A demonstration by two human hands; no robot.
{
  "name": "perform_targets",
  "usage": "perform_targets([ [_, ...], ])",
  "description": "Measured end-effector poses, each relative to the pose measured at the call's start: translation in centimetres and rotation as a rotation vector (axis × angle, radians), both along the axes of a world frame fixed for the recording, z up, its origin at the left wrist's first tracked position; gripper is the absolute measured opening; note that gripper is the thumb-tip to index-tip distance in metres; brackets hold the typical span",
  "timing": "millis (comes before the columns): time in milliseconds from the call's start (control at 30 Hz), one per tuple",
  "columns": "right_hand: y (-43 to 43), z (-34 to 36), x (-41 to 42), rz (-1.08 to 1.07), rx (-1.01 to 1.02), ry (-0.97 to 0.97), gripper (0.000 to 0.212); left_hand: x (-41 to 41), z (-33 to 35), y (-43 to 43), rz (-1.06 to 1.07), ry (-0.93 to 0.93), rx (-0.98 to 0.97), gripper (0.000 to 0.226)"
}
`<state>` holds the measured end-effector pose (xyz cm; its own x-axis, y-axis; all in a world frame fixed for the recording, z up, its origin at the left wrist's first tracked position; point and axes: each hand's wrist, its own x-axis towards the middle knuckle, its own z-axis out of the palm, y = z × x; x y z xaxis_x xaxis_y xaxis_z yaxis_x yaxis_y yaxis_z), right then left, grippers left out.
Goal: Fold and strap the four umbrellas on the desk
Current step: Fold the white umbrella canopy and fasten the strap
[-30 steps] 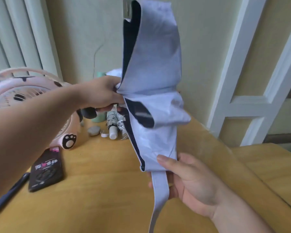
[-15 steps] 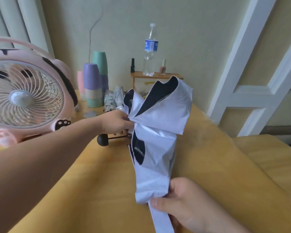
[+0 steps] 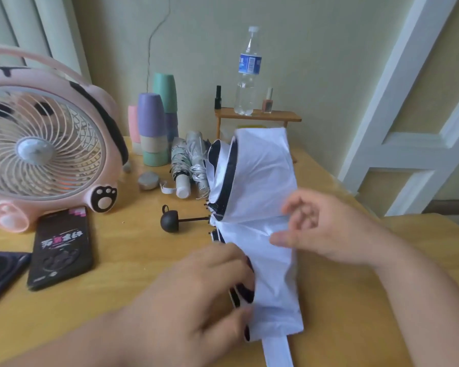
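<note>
Black phone point(image 3: 61, 247), flat on the desk just in front of the pink fan point(image 3: 45, 149): a slanted row of stylised white and pink Chinese characters across its back, too blurred to read.

Water bottle point(image 3: 247, 75), well right of the fan: blue label point(image 3: 249, 64) with white print, too small to read.

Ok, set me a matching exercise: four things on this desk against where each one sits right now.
1 water bottle
2 phone
3 white umbrella
4 stacked cups

A flat on the desk, in front of the pink fan
B upright on the small wooden shelf
C lying across the desk, black handle out to the left
D upside down between fan and shelf

Pairs: 1-B, 2-A, 3-C, 4-D.
</note>
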<state>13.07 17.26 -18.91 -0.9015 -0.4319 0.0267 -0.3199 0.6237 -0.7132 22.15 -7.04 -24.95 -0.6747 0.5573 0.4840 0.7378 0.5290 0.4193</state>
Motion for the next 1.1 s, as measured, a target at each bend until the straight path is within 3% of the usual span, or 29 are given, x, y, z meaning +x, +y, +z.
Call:
perform_targets([
  [67, -1.2, -0.7, -2.8, 0.105, -0.120, 0.165, 0.068, -0.1, -0.9, 1.0, -0.002, 0.086, -0.059, 0.027],
  [133, -2.6, -1.2, -5.7, 0.186, -0.059, 0.359, 0.076, -0.7, -2.4, 1.8, 0.083, 0.137, -0.096, 0.033],
  [233, -3.9, -2.0, -10.4, 0.133, 0.145, 0.525, 0.070, -1.9, -3.2, 2.5, 0.177, 0.020, 0.133, 0.028],
  [300, -4.3, -3.1, -13.0, 0.112, 0.299, 0.440, 0.060, -2.8, -2.0, 2.5, 0.286, -0.109, 0.302, 0.041],
  [367, -4.8, -4.9, -14.5, 0.126, 0.267, 0.203, 0.041, -4.5, -0.3, 2.1, 0.424, -0.199, 0.436, 0.052],
  [467, -5.2, -6.2, -13.5, -0.053, -0.318, -0.343, 0.017, -9.5, 2.5, 1.2, 0.670, -0.178, 0.486, 0.046],
  [567, -3.9, -6.7, -12.2, -0.205, -0.598, -0.328, 0.039, -15.5, 2.9, 0.0, 0.844, -0.261, 0.489, 0.044],
  [633, -2.9, -6.7, -11.1, -0.115, -0.674, -0.373, 0.055, -18.2, 2.2, -0.5, 0.886, -0.329, 0.450, 0.041],
  [700, -2.1, -6.8, -10.0, 0.036, -0.551, -0.325, 0.061, -19.6, 1.8, -0.5, 0.894, -0.400, 0.375, 0.030],
  [800, -2.3, -7.6, -8.9, 0.028, -0.357, -0.191, 0.083, -19.0, 2.4, -0.5, 0.856, -0.487, 0.414, 0.017],
  [900, -3.8, -8.1, -8.1, -0.177, -0.360, -0.045, 0.075, -15.3, 3.3, -1.8, 0.775, -0.388, 0.630, 0.040],
  [967, -4.4, -7.9, -8.2, -0.290, -0.359, 0.002, 0.065, -12.4, 3.0, -3.0, 0.684, -0.285, 0.464, 0.052],
  [1100, -5.0, -7.2, -8.2, -0.371, -0.306, 0.001, 0.059, -8.4, 0.0, -3.5, 0.423, -0.371, -0.206, 0.096],
])
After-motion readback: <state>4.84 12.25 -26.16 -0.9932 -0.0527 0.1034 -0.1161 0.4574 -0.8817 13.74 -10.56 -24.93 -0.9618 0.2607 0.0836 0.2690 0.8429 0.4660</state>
